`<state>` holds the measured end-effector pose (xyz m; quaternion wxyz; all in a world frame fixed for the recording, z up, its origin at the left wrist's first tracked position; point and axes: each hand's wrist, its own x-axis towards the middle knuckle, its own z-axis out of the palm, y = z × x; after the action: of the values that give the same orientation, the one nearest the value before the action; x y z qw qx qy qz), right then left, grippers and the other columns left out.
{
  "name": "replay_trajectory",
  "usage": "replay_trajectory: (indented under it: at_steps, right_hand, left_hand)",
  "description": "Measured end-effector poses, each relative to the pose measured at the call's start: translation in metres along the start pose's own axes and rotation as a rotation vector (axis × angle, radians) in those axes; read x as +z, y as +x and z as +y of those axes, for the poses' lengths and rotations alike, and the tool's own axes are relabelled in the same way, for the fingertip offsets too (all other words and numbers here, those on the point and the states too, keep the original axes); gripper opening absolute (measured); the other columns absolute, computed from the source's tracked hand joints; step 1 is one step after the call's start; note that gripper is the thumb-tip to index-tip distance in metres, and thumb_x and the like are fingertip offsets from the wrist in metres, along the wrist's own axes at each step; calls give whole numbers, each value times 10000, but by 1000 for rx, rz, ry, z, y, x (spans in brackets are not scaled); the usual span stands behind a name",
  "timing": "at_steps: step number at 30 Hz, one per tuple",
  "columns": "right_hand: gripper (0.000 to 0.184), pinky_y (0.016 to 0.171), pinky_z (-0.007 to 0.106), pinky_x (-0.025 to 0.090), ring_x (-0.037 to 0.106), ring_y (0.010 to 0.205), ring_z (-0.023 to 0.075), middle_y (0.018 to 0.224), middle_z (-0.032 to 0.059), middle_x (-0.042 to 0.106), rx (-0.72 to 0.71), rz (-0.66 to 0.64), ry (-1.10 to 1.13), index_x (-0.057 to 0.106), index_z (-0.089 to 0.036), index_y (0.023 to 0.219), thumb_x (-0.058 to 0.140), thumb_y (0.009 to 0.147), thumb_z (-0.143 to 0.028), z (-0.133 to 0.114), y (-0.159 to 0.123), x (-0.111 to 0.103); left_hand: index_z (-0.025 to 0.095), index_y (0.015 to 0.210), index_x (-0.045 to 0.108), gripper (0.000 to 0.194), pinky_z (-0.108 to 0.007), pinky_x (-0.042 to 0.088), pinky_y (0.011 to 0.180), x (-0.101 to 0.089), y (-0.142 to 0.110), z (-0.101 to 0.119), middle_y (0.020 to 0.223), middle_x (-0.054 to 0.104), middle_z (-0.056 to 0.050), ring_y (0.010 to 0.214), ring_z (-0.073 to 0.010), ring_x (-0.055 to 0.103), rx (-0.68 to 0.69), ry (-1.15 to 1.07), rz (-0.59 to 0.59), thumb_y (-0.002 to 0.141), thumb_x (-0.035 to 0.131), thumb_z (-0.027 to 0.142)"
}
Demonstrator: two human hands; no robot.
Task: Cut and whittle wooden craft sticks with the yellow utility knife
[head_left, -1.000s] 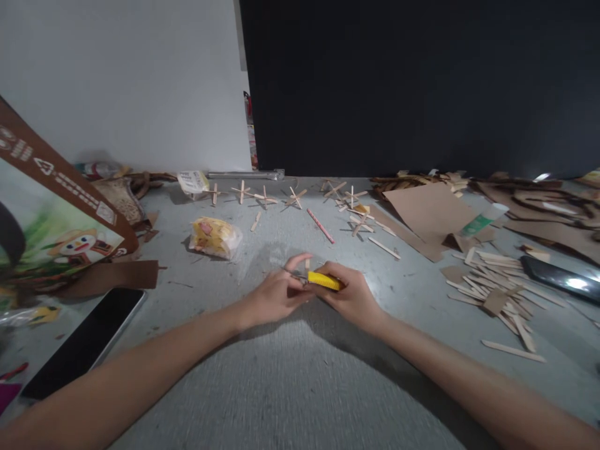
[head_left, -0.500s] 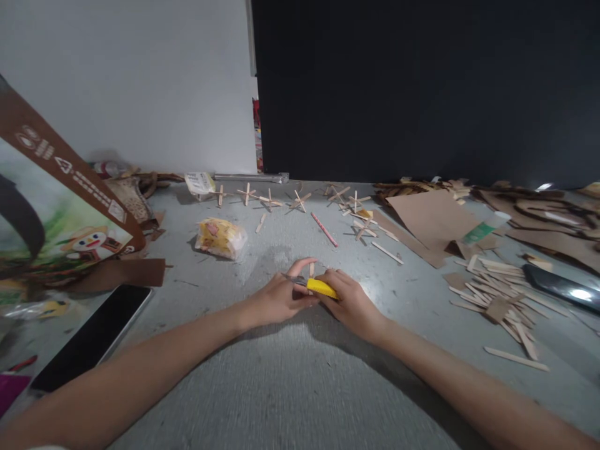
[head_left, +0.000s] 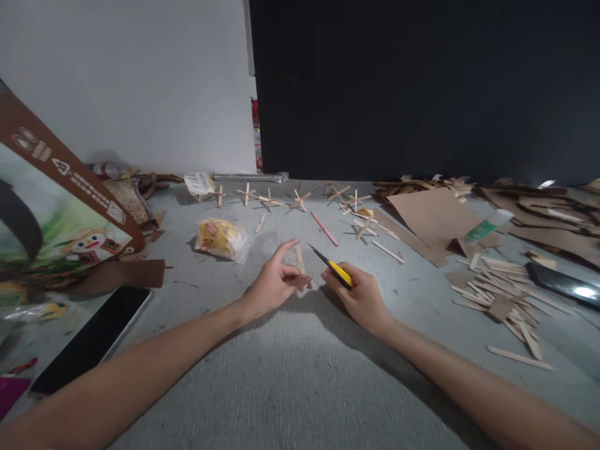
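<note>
My left hand (head_left: 276, 275) is closed on a wooden craft stick (head_left: 299, 255), which points up and away between thumb and fingers. Its lower part is partly hidden by the fingertips. To the right, my right hand (head_left: 359, 294) grips a yellow utility knife (head_left: 341, 274). The dark, pointed blade reaches up and left toward the stick, apart from it. A red-and-white striped stick (head_left: 324, 229) lies on the table beyond both hands. Small crossed-stick pieces (head_left: 270, 200) stand in a row farther back.
Loose craft sticks (head_left: 518, 306) are heaped at right, near a glue tube (head_left: 490, 226), brown cardboard (head_left: 422, 212) and a dark glossy object (head_left: 562, 282). A yellow plastic packet (head_left: 219, 237) sits left of centre. At left are a phone (head_left: 91, 337) and a printed bag (head_left: 70, 200).
My hands have come apart. The knife has moved off the stick to the right, its blade now pointing forward and left. The stick stays in my left hand.
</note>
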<state>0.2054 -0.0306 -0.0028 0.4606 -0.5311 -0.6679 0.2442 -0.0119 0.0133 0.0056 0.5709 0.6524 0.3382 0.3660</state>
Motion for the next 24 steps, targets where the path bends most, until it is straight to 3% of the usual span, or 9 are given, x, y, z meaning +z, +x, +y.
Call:
replay_trajectory:
  at_steps: [4,7,12,15,20,24]
  right_hand:
    - [513,563,289,394,491,564,162,591,-9,570,43,25,-25,621,-231,712,657,944,-686,-1,0,-2]
    - [480,581,300,417,542,588,179,625,14,625,51,2,-19,676,-221,767,651,954,-662,-1,0,-3]
    - [389,668,320,498,642,706,209,786,46,731,86,52,90,740,-211,963,716,905,-594,-3,1,-3]
    - [447,664,320,511,644,705,207,809,40,737,145,64,173,749,-208,1043,820,812,-584,-4,4,-2]
    - [417,592,295,426,541,624,170,667,6,629,154,-61,159,699,-211,731,779,846,-604,-2,6,-1]
    - [429,534,283,343,433,563,142,592,-32,485,136,-71,108,610,-226,659,734,886,-568,-2,6,-1]
  left_hand:
    - [168,1710,231,1049,-290,510,723,0,0,4,798,785,-22,679,-162,672,2,6,34,911,831,487]
    - [150,1681,285,950,-298,519,762,0,-1,4,789,779,-17,722,-173,692,0,74,65,939,794,453]
    - [146,1322,664,437,-286,480,700,0,0,-2,732,716,-7,671,-163,627,2,246,12,991,678,431]
    - [152,1143,762,306,-277,456,672,1,1,-4,756,707,-22,678,-158,602,34,347,-37,999,635,390]
    - [164,1058,773,265,-295,466,717,3,0,-2,823,740,-43,741,-175,619,42,440,-109,992,620,370]
    - [186,938,710,228,-284,451,708,2,0,3,789,694,-16,731,-171,598,15,470,-100,999,589,369]
